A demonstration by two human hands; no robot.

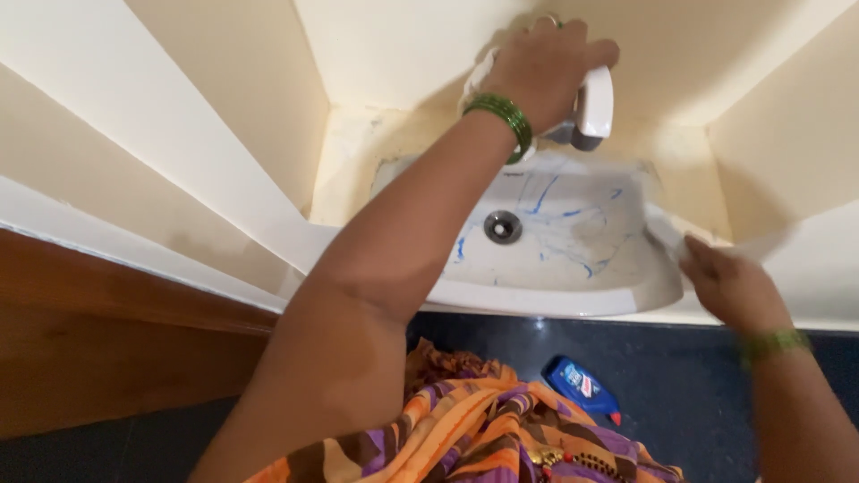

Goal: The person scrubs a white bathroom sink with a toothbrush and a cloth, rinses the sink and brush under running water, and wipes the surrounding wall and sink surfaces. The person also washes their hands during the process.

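While the left hand reaches over the back edge of the white ceramic washbasin, its fingers are clamped down on the white plastic tap handle, green glass bangles sitting at the wrist. That tap sits right at the rear rim of the basin, hard against the cream wall. Down in the bowl, thin streaks of blue liquid run across the white surface toward the round metal drain, with more squiggles on the right slope.

Over at the front right corner of the basin, the right hand rests at the rim; it is blurred, and whether its fingers are closed on anything cannot be told. A pale patch beside it may be a cloth, but that is unclear.

Below, on the dark floor, a blue plastic bottle with a red tip lies on its side near the orange and purple patterned garment.

Risk here, as a judgement: a hard twist on that handle could send water splashing off the shallow bowl, carrying blue liquid over the front edge. And that bottle lying underfoot could be stepped on or leak.
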